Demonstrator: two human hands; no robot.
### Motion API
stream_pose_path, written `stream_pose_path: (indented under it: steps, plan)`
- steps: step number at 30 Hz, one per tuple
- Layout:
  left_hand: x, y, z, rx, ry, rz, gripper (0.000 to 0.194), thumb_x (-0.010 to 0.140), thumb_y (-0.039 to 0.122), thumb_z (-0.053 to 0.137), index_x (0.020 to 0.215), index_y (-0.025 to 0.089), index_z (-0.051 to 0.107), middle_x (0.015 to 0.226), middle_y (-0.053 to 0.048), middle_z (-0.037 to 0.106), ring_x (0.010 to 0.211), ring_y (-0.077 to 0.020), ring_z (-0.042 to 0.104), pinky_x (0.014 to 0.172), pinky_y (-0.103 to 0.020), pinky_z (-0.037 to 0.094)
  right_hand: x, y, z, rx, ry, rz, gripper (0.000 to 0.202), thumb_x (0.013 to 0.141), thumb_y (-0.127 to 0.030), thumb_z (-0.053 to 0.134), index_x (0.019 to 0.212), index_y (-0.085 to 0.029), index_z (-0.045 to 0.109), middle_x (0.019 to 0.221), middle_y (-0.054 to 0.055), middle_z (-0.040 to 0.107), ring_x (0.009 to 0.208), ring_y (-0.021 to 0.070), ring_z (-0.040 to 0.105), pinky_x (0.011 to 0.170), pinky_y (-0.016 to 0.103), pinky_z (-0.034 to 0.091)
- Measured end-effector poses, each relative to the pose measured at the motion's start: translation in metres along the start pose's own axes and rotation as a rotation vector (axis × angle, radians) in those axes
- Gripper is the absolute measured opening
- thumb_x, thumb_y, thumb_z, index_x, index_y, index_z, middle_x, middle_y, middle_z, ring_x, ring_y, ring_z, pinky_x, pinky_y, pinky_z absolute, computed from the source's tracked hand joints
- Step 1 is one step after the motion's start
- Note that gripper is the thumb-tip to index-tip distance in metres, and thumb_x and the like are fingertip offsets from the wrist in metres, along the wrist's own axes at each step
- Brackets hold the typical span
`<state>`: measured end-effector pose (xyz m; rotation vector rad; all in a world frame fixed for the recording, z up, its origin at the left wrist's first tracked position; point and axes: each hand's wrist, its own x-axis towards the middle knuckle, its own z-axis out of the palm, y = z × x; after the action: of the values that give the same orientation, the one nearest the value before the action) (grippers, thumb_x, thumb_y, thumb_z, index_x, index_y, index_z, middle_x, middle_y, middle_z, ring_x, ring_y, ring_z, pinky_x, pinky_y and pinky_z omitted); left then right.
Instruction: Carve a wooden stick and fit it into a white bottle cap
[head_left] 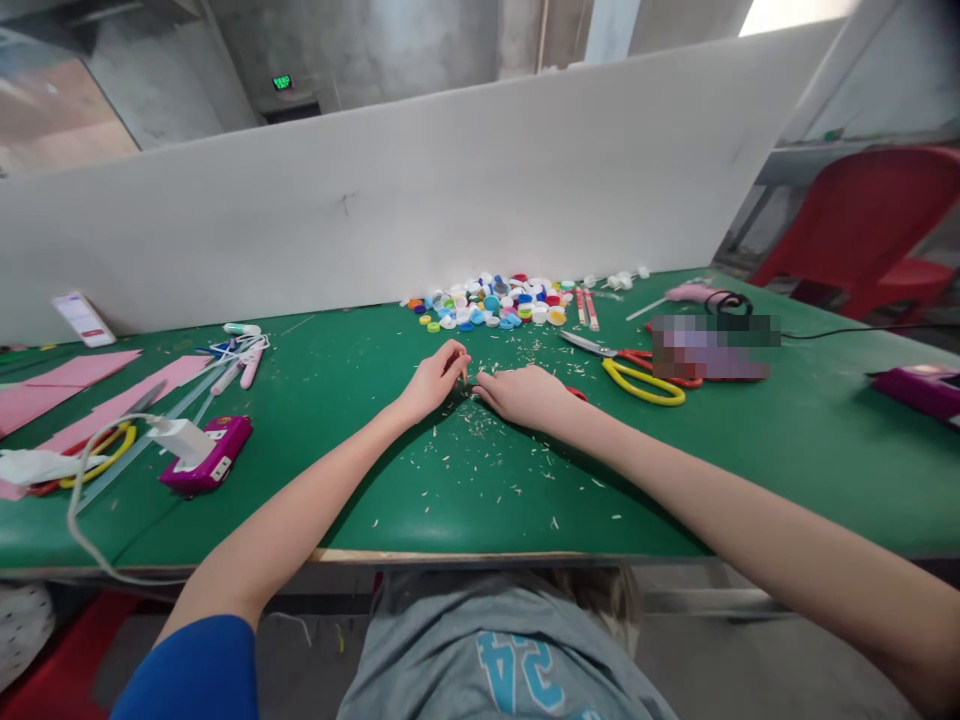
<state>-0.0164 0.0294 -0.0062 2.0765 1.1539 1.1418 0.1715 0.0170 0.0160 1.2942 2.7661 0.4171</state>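
Above the middle of the green table, my left hand (436,383) is closed, its thumb and fingers pinched together. My right hand (525,396) faces it, also closed, knuckles up and fingertips almost meeting those of the left. Whatever lies between the fingertips is too small and covered to name. Pale shavings (480,440) are scattered on the table beneath and around both hands. Just past the right wrist shows a bit of something red (576,393). A heap of coloured bottle caps (502,300) lies beyond the hands.
Yellow-handled scissors (645,385) lie to the right. At left are a purple power strip (214,455) with a white plug and cable, pink sheets (82,385), pink glue guns (251,367) and a propped phone (84,320). A white partition (360,220) closes off the back.
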Motion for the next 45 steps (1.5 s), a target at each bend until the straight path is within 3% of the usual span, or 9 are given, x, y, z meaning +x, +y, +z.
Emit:
stream_pose_path:
  steps: [8, 23, 31, 45]
  plan:
    - [-0.001, 0.002, -0.001, 0.003, 0.028, 0.009, 0.024, 0.095, 0.043, 0.042, 0.092, 0.02, 0.048, 0.079, 0.001, 0.061, 0.073, -0.0114, 0.056, 0.077, -0.025, 0.045, -0.003, -0.004, -0.005, 0.023, -0.016, 0.018, 0.047, 0.103, -0.042, 0.017, 0.112, -0.017, 0.055, 0.093, 0.011, 0.072, 0.074, 0.0214, 0.067, 0.058, 0.028, 0.032]
    - [-0.001, 0.001, -0.002, 0.029, 0.015, 0.013, 0.028, 0.095, 0.047, 0.041, 0.09, 0.021, 0.047, 0.075, 0.003, 0.06, 0.067, -0.0102, 0.053, 0.07, -0.024, 0.042, -0.006, -0.012, -0.019, -0.007, -0.11, 0.051, 0.045, 0.103, -0.039, 0.017, 0.117, -0.017, 0.054, 0.099, 0.012, 0.072, 0.083, 0.0249, 0.068, 0.061, 0.03, 0.038]
    - [0.0, -0.001, -0.002, 0.068, 0.015, 0.022, 0.026, 0.096, 0.046, 0.04, 0.092, 0.021, 0.047, 0.076, 0.003, 0.059, 0.07, -0.0107, 0.054, 0.073, -0.024, 0.042, -0.004, -0.016, -0.026, 0.019, -0.155, 0.072, 0.046, 0.103, -0.038, 0.017, 0.118, -0.018, 0.055, 0.097, 0.012, 0.073, 0.086, 0.026, 0.069, 0.063, 0.03, 0.039]
    - [-0.003, 0.003, -0.002, 0.12, 0.022, -0.004, 0.026, 0.096, 0.045, 0.039, 0.094, 0.021, 0.049, 0.08, 0.002, 0.061, 0.075, -0.0116, 0.056, 0.077, -0.025, 0.043, 0.0, -0.016, -0.016, 0.02, -0.106, 0.017, 0.044, 0.103, -0.037, 0.021, 0.117, -0.015, 0.057, 0.087, 0.014, 0.073, 0.08, 0.0265, 0.071, 0.064, 0.033, 0.043]
